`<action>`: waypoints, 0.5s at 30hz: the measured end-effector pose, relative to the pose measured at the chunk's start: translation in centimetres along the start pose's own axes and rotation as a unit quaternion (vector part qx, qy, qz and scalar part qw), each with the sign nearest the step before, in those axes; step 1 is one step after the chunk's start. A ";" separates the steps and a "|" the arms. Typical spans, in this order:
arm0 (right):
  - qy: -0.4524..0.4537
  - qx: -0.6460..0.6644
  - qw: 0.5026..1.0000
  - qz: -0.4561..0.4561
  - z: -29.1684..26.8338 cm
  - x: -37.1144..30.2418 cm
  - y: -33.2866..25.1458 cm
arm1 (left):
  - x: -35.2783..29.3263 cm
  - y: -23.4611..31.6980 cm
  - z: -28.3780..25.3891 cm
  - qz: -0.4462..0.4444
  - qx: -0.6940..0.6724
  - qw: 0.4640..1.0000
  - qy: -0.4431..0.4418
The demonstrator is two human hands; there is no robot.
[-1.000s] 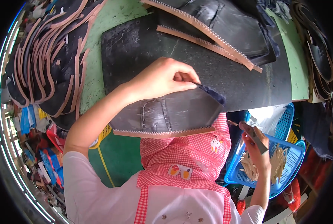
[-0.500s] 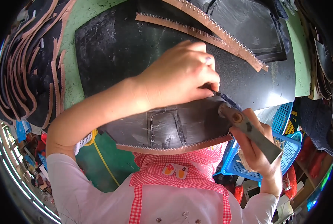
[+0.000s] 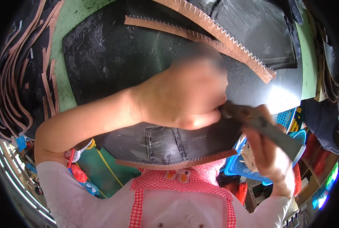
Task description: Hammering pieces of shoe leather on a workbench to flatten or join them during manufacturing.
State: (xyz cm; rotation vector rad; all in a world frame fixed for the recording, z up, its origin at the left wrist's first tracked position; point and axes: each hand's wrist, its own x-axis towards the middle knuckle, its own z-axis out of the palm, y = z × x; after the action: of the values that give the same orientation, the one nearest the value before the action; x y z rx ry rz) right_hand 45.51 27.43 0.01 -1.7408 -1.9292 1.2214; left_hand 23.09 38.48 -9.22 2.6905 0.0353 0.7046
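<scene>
A dark panel [image 3: 163, 146] with a pocket-shaped outline and a zigzag-stitched brown strip along its near edge lies in front of me. My left hand [image 3: 188, 91] is closed at its upper right edge, fingers pinched on the panel; the knuckles are blurred and the fingertips partly hidden. My right hand [image 3: 266, 148] is wrapped round a hammer, its handle mostly hidden. The grey metal hammer head [image 3: 278, 138] has its narrow end close beside my left fingers, over the panel's edge.
A large black sheet [image 3: 105, 64] covers the green table [image 3: 78, 17]. Brown zigzag-stitched strips [image 3: 162, 26] lie across the far side. Stacked dark pieces with brown edging [image 3: 9, 87] stand at left. Blue baskets [image 3: 240, 167] sit below the right hand.
My left hand has moved down slightly and turned, the fist more closed. The hammer has shifted right, its head tilted flatter. The view has shifted slightly.
</scene>
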 end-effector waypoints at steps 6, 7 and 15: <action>-0.044 -0.015 0.999 -0.004 1.1 -0.2 0.5 | -0.8 0.6 -0.7 -0.211 -0.093 0.972 0.042; -0.028 -0.003 1.000 0.011 0.6 0.2 0.1 | -1.0 0.8 -0.8 -0.215 -0.089 0.972 0.025; -0.084 -0.045 0.995 0.009 0.9 0.2 -0.7 | -1.4 2.1 -0.8 -0.275 -0.051 0.960 0.033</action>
State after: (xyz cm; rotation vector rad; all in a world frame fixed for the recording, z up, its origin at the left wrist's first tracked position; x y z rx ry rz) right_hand 44.36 27.29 -0.07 -1.7526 -2.0972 1.3461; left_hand 21.29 36.64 -8.51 2.3833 0.7118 0.5935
